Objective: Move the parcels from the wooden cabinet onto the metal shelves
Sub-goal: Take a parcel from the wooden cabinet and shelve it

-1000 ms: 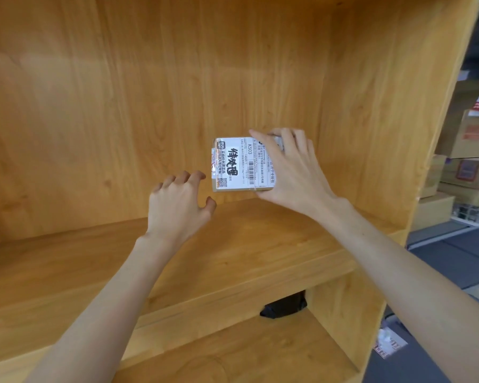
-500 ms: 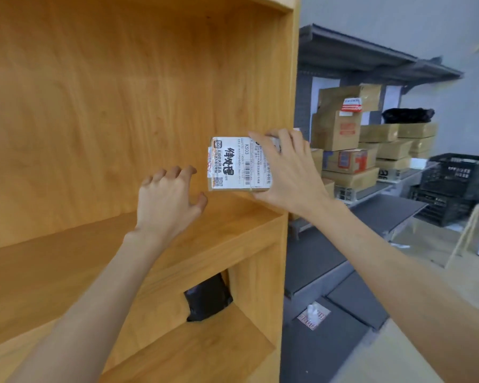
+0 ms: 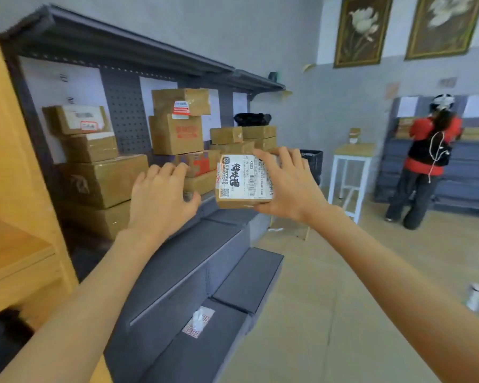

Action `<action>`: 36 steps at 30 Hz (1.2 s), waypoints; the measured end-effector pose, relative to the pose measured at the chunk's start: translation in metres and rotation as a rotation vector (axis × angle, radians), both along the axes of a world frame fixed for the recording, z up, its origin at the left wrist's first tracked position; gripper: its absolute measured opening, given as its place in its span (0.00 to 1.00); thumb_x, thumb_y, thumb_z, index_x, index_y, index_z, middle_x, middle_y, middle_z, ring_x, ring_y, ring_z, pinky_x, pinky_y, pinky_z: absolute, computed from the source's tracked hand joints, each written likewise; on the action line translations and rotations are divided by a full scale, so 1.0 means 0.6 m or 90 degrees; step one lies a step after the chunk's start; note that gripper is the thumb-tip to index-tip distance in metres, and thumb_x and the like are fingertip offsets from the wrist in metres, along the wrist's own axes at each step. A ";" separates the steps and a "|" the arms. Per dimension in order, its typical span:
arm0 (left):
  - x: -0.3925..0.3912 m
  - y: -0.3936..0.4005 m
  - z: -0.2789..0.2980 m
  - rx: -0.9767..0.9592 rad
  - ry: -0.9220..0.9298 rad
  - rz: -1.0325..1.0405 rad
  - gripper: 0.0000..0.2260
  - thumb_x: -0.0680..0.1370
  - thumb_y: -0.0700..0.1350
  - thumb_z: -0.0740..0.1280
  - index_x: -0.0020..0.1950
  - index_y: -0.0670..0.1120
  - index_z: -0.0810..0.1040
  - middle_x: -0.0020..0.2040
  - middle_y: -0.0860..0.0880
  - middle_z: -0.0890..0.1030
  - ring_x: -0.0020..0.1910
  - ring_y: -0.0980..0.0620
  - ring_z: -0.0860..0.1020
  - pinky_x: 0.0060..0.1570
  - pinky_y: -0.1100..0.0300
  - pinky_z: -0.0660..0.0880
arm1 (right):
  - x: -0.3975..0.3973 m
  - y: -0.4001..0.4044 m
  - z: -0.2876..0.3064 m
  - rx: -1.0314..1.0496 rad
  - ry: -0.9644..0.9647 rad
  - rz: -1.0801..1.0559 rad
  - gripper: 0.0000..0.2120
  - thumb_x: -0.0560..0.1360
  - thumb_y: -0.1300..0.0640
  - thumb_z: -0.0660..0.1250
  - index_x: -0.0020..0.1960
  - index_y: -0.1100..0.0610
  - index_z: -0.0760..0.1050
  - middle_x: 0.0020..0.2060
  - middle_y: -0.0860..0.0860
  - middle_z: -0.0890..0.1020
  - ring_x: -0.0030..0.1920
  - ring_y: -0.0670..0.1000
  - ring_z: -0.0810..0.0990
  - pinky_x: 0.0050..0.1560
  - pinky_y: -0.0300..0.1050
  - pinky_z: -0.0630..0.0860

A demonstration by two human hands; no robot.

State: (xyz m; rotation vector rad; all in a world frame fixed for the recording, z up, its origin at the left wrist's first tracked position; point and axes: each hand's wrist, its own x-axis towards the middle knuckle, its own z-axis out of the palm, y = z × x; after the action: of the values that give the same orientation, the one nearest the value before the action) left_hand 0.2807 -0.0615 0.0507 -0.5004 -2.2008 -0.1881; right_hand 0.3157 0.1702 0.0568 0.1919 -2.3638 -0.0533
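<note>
My right hand (image 3: 285,186) grips a small brown parcel (image 3: 239,183) with a white printed label, held in the air in front of the grey metal shelves (image 3: 194,255). My left hand (image 3: 161,200) hovers just left of the parcel, fingers loosely curled, holding nothing. The wooden cabinet (image 3: 14,230) fills the left edge of the view. Several cardboard boxes (image 3: 103,181) are stacked on the metal shelf behind my hands.
A black bag (image 3: 0,341) lies in the cabinet's lower compartment. Lower grey shelf steps carry a small taped packet (image 3: 198,322). A person in red and black (image 3: 426,161) stands at far-right shelves. A white-legged stool (image 3: 349,172) and a black crate (image 3: 311,161) stand beyond.
The view has swung right from the wooden cabinet to the metal shelves. Both hands moved along, the right one still carrying the parcel out of the cabinet.
</note>
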 end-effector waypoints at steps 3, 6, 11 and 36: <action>-0.041 0.090 -0.003 -0.023 -0.004 -0.026 0.18 0.71 0.50 0.70 0.56 0.41 0.78 0.49 0.41 0.81 0.49 0.39 0.77 0.46 0.47 0.73 | -0.022 0.091 -0.004 -0.016 -0.026 -0.050 0.49 0.62 0.38 0.76 0.75 0.52 0.58 0.64 0.57 0.67 0.63 0.59 0.64 0.62 0.56 0.65; -0.094 0.164 -0.010 -0.031 -0.011 -0.055 0.18 0.70 0.49 0.71 0.57 0.41 0.79 0.49 0.41 0.81 0.49 0.38 0.77 0.47 0.47 0.73 | -0.058 0.164 -0.008 -0.042 -0.039 -0.063 0.49 0.62 0.38 0.75 0.76 0.52 0.57 0.65 0.56 0.66 0.64 0.58 0.63 0.64 0.55 0.63; -0.209 0.277 -0.028 -0.021 -0.022 -0.085 0.16 0.71 0.48 0.71 0.55 0.40 0.79 0.48 0.40 0.81 0.49 0.38 0.77 0.46 0.47 0.72 | -0.159 0.267 -0.024 -0.027 -0.062 -0.091 0.49 0.63 0.37 0.74 0.76 0.52 0.56 0.66 0.56 0.66 0.65 0.58 0.63 0.65 0.55 0.63; -0.907 0.814 -0.019 -0.008 -0.016 -0.028 0.18 0.74 0.50 0.67 0.61 0.43 0.77 0.54 0.41 0.80 0.55 0.39 0.75 0.55 0.47 0.70 | -0.877 0.804 -0.017 0.012 -0.103 -0.047 0.49 0.63 0.37 0.74 0.76 0.53 0.56 0.63 0.55 0.66 0.63 0.58 0.64 0.63 0.55 0.66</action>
State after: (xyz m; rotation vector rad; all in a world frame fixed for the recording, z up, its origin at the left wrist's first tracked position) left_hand -0.2637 0.4271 0.0394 -0.5555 -2.2180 -0.2055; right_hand -0.2104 0.6525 0.0465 0.1223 -2.5320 -0.0985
